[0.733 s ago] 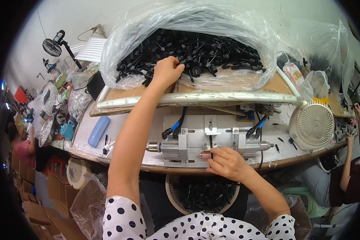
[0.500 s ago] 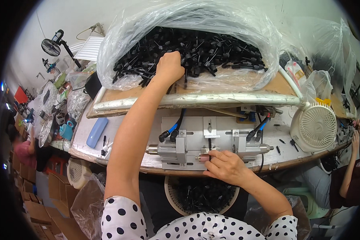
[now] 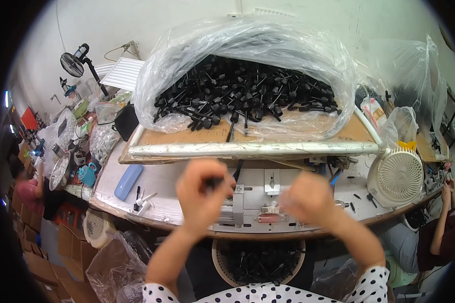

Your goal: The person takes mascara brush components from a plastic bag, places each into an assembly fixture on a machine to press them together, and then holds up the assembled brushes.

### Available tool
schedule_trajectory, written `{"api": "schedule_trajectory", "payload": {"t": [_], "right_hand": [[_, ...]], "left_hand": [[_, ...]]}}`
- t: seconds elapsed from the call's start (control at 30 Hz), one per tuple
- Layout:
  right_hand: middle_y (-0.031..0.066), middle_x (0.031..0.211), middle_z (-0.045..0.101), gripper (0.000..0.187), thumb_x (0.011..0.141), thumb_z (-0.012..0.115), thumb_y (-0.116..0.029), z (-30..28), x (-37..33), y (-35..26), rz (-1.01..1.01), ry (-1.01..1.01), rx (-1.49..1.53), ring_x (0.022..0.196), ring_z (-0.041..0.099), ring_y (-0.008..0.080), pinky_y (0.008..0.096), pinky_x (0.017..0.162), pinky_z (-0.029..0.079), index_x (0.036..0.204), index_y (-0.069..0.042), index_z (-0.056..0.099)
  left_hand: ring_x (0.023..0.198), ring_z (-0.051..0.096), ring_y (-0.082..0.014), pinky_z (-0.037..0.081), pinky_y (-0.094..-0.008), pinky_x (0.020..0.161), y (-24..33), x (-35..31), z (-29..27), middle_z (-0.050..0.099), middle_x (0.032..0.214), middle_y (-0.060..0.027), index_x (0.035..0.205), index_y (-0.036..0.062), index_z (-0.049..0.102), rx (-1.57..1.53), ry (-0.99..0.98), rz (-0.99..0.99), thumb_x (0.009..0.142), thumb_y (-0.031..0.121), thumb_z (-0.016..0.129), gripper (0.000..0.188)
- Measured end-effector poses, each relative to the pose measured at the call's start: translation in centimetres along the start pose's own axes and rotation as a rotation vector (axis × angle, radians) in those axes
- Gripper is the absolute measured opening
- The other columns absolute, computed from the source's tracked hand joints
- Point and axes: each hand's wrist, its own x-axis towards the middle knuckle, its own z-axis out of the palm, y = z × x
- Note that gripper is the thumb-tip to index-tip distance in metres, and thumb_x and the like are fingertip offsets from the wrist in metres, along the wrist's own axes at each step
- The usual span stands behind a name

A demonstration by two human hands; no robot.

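My left hand [image 3: 202, 189] is in the air in front of the raised shelf, its fingers curled round a small black part, mostly hidden and blurred. To its right, my right hand [image 3: 308, 199] is above the right side of the bench fixture, too smeared by motion to show its fingers. Below and between them is the metal fixture [image 3: 239, 207], with paired cylinders and a small reddish piece [image 3: 272, 218] in its middle. Behind, a heap of black caps with thin stems [image 3: 247, 91] lies in a clear plastic bag [image 3: 187, 43] on the shelf.
A basket [image 3: 217, 260] of black parts sits below the bench edge. A white fan [image 3: 397, 177] stands at the right, a blue case [image 3: 129, 182] at the left. White-edged shelf [image 3: 253, 148] overhangs the bench. Another person's hands [image 3: 447, 189] are at the far right.
My left hand has come back from the heap toward me, with a black part in it. My right hand has lifted off the fixture's middle, up and to the right. The view has shifted slightly.
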Motion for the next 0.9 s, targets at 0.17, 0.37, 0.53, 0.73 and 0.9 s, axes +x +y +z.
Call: {"api": "schedule_trajectory", "payload": {"t": [0.17,0.37,0.53,0.73,0.9], "right_hand": [[0.0145,0.078,0.056,0.007,0.072,0.055,-0.005,1.8,6.9,11.5,0.32,0.009,-0.219,0.08,0.054,0.0326,0.0411,0.07,0.044,0.079,-0.004,0.053],[0.015,0.086,0.061,0.019,0.075,0.054,-0.004,2.9,8.4,13.6,0.386,-0.275,-0.089,0.084,0.057,0.0332,0.038,0.073,0.045,0.093,-0.002,0.05],[0.0153,0.083,0.061,0.023,0.073,0.055,-0.008,0.4,7.2,9.8,0.471,-0.219,0.054,0.082,0.059,0.0306,0.0375,0.074,0.045,0.096,-0.003,0.055],[0.0135,0.081,0.062,0.019,0.073,0.058,-0.008,-2.2,3.6,5.5,0.437,-0.012,0.223,0.076,0.061,0.0241,0.0328,0.069,0.046,0.09,0.0,0.06],[0.0091,0.083,0.063,0.024,0.073,0.061,-0.005,-3.7,1.0,3.8,0.573,0.099,0.375,0.077,0.06,0.0164,0.0278,0.067,0.047,0.096,-0.001,0.06]], "left_hand": [[0.076,0.059,-0.0264,0.05,-0.0321,0.063,-3.1,-9.5,2.9,0.058,0.092,-0.0126,0.082,0.0009,0.058,0.348,-0.231,0.489,0.064,-0.004,0.065,0.019],[0.083,0.057,-0.027,0.05,-0.0317,0.067,-8.0,-12.8,5.3,0.056,0.098,-0.0137,0.086,-0.001,0.059,0.52,-0.336,0.531,0.062,0.0,0.06,0.024],[0.081,0.056,-0.0269,0.05,-0.0315,0.065,-7.9,-12.4,5.9,0.056,0.102,-0.0144,0.087,-0.0018,0.058,0.537,-0.282,0.476,0.062,-0.002,0.058,0.025],[0.08,0.057,-0.0303,0.049,-0.0345,0.068,-5.7,-11.8,6.2,0.053,0.107,-0.0177,0.092,-0.0032,0.057,0.625,-0.402,0.315,0.062,-0.008,0.058,0.03],[0.093,0.055,-0.0355,0.047,-0.0377,0.077,-3.9,-11.5,5.9,0.048,0.115,-0.0214,0.1,-0.0049,0.053,0.571,-0.489,0.128,0.069,-0.004,0.062,0.032]]}}
